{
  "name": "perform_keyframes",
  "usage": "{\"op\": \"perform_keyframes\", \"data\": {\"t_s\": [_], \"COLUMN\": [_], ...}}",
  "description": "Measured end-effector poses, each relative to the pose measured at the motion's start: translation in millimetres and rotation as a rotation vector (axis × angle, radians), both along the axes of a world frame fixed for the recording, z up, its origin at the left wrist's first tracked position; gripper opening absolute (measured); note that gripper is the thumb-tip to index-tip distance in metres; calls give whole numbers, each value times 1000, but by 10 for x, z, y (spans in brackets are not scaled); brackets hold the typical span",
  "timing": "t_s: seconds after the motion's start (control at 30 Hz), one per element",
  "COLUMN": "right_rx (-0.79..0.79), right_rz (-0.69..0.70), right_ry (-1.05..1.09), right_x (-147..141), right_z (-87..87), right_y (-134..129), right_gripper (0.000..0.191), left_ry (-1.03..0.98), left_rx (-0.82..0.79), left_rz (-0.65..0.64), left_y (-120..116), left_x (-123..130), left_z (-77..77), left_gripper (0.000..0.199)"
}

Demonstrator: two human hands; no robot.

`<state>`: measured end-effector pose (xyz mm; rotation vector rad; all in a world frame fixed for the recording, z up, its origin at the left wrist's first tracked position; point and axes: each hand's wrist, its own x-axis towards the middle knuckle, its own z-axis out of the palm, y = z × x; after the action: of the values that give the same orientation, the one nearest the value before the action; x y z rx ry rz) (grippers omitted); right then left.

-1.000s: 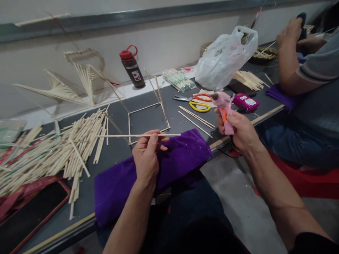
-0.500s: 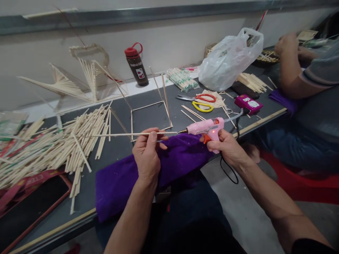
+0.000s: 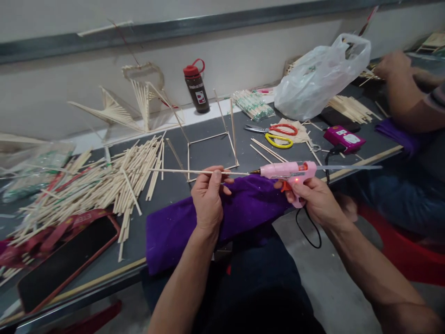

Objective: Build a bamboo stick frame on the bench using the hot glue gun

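Between thumb and fingers, my left hand (image 3: 209, 197) pinches a thin wooden stick (image 3: 174, 171) held level above the table. My right hand (image 3: 314, 197) grips a pink hot glue gun (image 3: 287, 170) with its small light glowing. The gun's metal nozzle meets or nearly meets the stick's right end; I cannot tell if glue is on it. A clear glue stick (image 3: 351, 167) juts from the back of the gun. Just behind the hands stands an open frame of sticks (image 3: 207, 138), square at its base with several uprights. A purple cloth (image 3: 174, 236) lies below my hands.
Loose sticks (image 3: 100, 181) are heaped at the left, near a phone (image 3: 69, 264). Scissors (image 3: 278, 134), a magenta box (image 3: 344, 139), a plastic bag (image 3: 316, 83) and a bottle (image 3: 197, 90) stand or lie farther back. A co-worker's arm (image 3: 403, 93) is at the right.
The view has shifted left, so things appear farther right. The glue stick at the gun's back now points straight out instead of bending upward. Both hands keep their holds.
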<state>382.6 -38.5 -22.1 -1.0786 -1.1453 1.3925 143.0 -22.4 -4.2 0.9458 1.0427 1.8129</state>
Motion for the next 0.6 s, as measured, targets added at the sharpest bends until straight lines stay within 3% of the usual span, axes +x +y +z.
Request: {"op": "perform_keyframes", "data": {"t_s": [0.27, 0.6], "right_rx": [76, 150], "right_rz": [-49, -88], "right_ry": [-191, -284], "right_x": [-47, -45], "right_z": [101, 61], "right_y": [-43, -48], "right_gripper": [35, 38], "left_ry": [4, 29], "left_rx": [15, 10], "left_rz": [3, 13], "left_y": [20, 17], "left_x": [9, 7], "left_z": [12, 16], "left_gripper": [25, 25]}}
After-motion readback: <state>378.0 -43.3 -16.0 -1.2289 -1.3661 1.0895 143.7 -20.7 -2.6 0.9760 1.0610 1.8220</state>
